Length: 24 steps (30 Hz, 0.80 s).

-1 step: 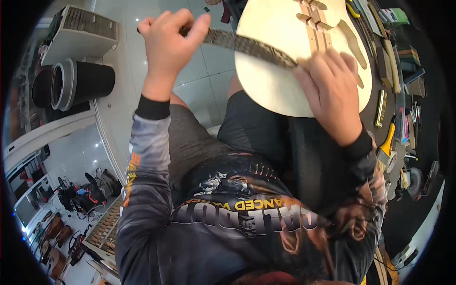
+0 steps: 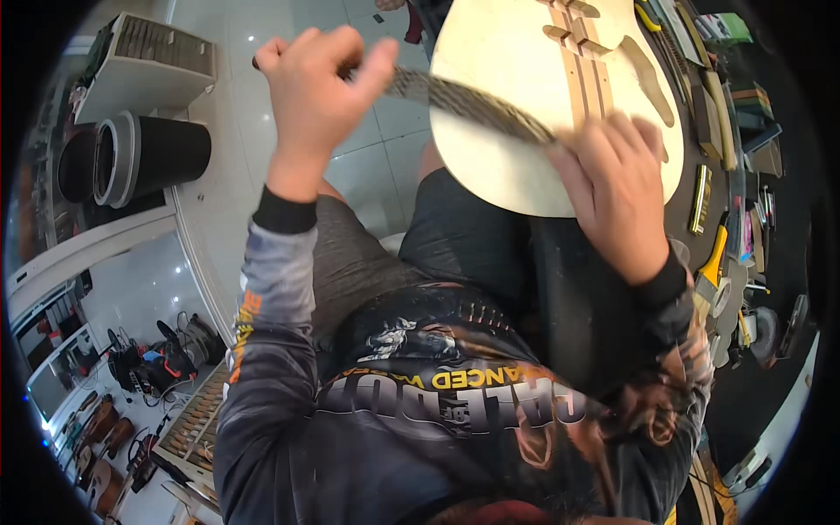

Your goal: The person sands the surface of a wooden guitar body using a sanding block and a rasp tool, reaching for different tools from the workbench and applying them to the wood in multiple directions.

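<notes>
A pale wooden guitar body (image 2: pixel 494 44) lies at the upper right, its rounded end toward me. Dark-edged cavities and a striped centre strip show in its top. Across its left edge runs a long, dark, rough-patterned rasp (image 2: pixel 481 107), blurred by motion. My left hand (image 2: pixel 319 92) is wrapped round the rasp's left end, out over the floor beside the body. At the other end my right hand (image 2: pixel 617 179) pinches the tip, low over the body's top. Whether the rasp touches the wood at its rim I cannot tell.
A dark bench (image 2: pixel 696 188) on the right holds wood pieces, a yellow-handled brush (image 2: pixel 715 254) and a small yellow-and-black packet (image 2: pixel 701 199). On the left stand a black bin (image 2: pixel 166 147) and a light cabinet (image 2: pixel 149 70). Tiled floor (image 2: pixel 372 175) lies between.
The rasp has shifted slightly down toward me along the body's edge and looks more blurred. Both hands have moved a little down and right with it.
</notes>
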### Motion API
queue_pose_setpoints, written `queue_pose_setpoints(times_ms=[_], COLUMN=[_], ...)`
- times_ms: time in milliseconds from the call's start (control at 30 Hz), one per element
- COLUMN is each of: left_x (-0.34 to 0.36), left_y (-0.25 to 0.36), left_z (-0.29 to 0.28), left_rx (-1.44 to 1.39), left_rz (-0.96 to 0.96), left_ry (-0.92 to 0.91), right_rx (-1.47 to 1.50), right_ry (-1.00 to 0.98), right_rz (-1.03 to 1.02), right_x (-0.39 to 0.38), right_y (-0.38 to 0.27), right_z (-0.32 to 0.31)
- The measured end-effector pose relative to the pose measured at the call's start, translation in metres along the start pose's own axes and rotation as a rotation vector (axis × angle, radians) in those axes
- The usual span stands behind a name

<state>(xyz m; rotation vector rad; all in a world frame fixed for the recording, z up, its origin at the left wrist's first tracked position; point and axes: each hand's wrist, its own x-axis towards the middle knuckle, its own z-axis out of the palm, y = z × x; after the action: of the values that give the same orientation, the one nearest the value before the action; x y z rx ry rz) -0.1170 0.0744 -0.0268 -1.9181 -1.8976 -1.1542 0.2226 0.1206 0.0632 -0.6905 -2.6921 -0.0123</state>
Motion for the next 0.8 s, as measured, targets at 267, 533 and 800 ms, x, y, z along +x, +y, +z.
queue_pose_setpoints(times_ms=[267,533,800], left_x=[-0.003,-0.007,0.023], left_y=[0.027,0.065,-0.01], left_z=[-0.004,-0.008,-0.001], left_rx=[0.015,-0.044,-0.033], left_rz=[0.096,0.147,0.068], left_ry=[-0.042,-0.075,-0.052], right_rx=[0.02,0.019,0.009], right_ry=[-0.035,-0.085,0.068], right_rz=[0.11,0.131,0.036], right_x=[-0.032,-0.074,0.01], right_y=[-0.002,-0.013,-0.004], right_z=[-0.012,-0.025,0.01])
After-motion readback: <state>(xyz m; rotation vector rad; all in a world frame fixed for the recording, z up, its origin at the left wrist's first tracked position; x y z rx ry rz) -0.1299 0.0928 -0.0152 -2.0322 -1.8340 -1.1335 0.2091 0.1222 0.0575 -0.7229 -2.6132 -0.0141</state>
